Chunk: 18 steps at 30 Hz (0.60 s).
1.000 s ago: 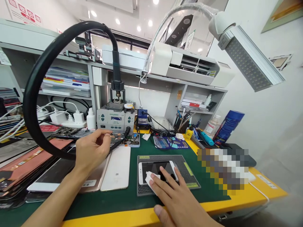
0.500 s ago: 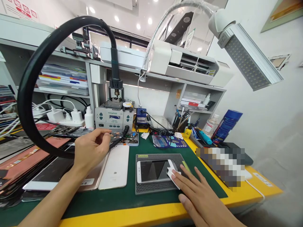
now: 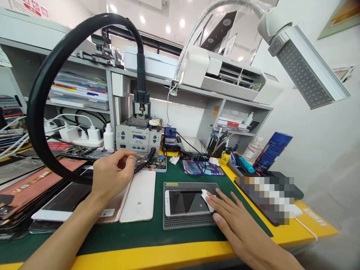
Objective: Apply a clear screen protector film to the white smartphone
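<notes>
A white-framed smartphone (image 3: 182, 204) lies screen up on a grey perforated pad (image 3: 180, 225). Fingertips of my right hand (image 3: 233, 217) press a small white wipe (image 3: 206, 196) onto the right end of its screen; the fingers are stretched and the thumb is apart. My left hand (image 3: 114, 172) is raised over the left side of the bench, thumb and fingertips pinched together; what they hold, if anything, cannot be made out. Below and to its right lies a white phone back cover (image 3: 140, 197).
Behind my left hand stands a hot-air station (image 3: 139, 138) with a thick black hose (image 3: 36, 86) arching overhead. Phone parts (image 3: 50, 176) are stacked left. A dark flat panel (image 3: 250, 197) lies right, near a blue can (image 3: 275, 150). An LED lamp (image 3: 309, 67) hangs upper right.
The view has shifted slightly, so most things sit a little further right. On the phone's screen, the right hand and wipe have shifted slightly; the left hand keeps its pinch.
</notes>
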{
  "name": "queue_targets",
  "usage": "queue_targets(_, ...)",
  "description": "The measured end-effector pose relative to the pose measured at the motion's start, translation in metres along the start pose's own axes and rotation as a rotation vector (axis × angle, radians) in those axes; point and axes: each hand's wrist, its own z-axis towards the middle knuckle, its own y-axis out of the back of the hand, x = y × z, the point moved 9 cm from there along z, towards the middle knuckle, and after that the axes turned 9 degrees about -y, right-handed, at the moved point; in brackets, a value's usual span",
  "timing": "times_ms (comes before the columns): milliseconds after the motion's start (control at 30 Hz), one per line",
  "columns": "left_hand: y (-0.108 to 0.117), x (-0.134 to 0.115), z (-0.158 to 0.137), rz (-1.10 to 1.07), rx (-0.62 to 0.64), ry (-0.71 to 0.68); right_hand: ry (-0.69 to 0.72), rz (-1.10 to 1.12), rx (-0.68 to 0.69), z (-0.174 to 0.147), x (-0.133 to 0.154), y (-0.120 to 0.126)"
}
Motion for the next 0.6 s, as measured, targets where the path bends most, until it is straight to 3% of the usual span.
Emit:
queue_targets(233, -0.001, -0.001, 0.0, -0.019, 0.024, 0.009, 0.016, 0.012, 0.002, 0.017, 0.006, 0.005)
queue_targets(600, -0.002, 0.0, -0.001, -0.032, 0.042, 0.022, 0.097, 0.02, 0.091, 0.032, 0.054, 0.009)
